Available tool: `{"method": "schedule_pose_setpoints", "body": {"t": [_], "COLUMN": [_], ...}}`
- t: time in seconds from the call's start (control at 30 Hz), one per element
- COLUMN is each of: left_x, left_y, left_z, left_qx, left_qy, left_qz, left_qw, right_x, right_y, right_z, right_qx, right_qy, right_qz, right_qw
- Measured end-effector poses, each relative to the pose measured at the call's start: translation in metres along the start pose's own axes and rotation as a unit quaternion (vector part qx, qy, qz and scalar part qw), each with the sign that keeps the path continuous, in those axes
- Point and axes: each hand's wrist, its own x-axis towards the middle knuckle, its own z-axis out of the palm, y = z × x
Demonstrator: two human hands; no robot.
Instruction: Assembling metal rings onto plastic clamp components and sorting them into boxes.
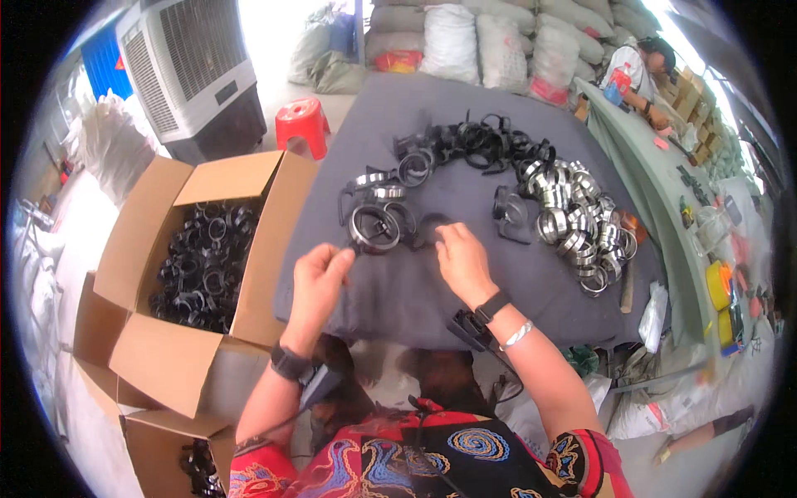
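Observation:
My left hand [320, 275] is closed, thumb against curled fingers, at the left edge of a black ring clamp with a silver inner band [378, 248]. My right hand [465, 261] pinches the side of a dark black ring clamp [421, 234], which is blurred. Just beyond the hands stand a few silver-and-black ring clamps [388, 192]. An arc of black ring clamps [481, 143] lies across the far part of the grey-covered table [398, 104]. To the right is a heap of shiny silver rings [573, 212], with a separate black clamp [510, 214] beside it.
At the left stands an open cardboard box [158, 357] full of black clamps, with another box [154, 440] below it. A red stool [301, 124] and an air cooler [191, 70] stand beyond. A co-worker [635, 79] sits at the green-covered table [639, 183]. A wooden stick [627, 286] lies near the right edge.

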Motion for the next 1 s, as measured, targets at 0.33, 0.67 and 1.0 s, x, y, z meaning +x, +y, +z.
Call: {"method": "schedule_pose_setpoints", "body": {"t": [0.33, 0.67, 1.0], "left_x": [0.100, 0.006, -0.069], "left_y": [-0.044, 0.046, -0.004], "left_z": [0.035, 0.055, 0.043], "left_qx": [0.188, 0.326, 0.082], "left_qy": [-0.022, -0.056, -0.255], "left_qz": [0.064, 0.407, -0.005], "left_qw": [0.980, 0.851, 0.963], "right_x": [0.015, 0.013, -0.028], "right_y": [0.036, 0.009, 0.021], "right_z": [-0.003, -0.081, -0.077], "right_qx": [0.066, 0.309, 0.182], "right_qy": [-0.105, -0.406, -0.201], "right_qz": [0.010, 0.086, 0.099], "right_qw": [0.992, 0.856, 0.957]}}
